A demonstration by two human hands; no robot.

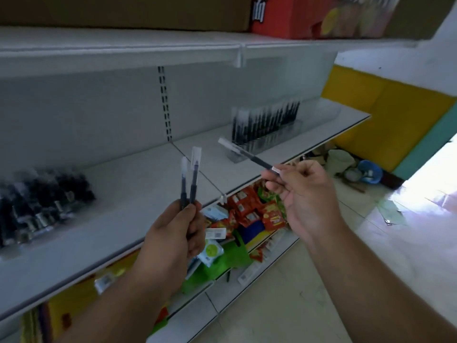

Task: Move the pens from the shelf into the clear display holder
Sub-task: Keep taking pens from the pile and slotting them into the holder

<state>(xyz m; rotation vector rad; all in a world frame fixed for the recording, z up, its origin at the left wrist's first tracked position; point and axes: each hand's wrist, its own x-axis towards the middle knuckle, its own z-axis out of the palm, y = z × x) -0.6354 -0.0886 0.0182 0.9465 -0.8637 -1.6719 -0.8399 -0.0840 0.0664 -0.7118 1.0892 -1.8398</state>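
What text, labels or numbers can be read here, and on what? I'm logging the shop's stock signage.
"面": one large white character, cut off by the frame edge, on the red carton on the top shelf.
Red snack packets on the lower shelf: print too blurred to read.
White price tags with codes: too small to read.
Pens in the clear display holder: no legible marking.

On the shelf [138, 194], a heap of pens [42, 206] lies at the far left and the holder [267, 134] stands to the right, near the back panel, with a row of pens upright in it. Before the shelf, the left hand [173, 233] holds two pens [189, 179] upright; the right hand [304, 194], just right of it, holds one pen [249, 155] slanting toward the holder. Packets [257, 211] lie on the lower shelf beneath.
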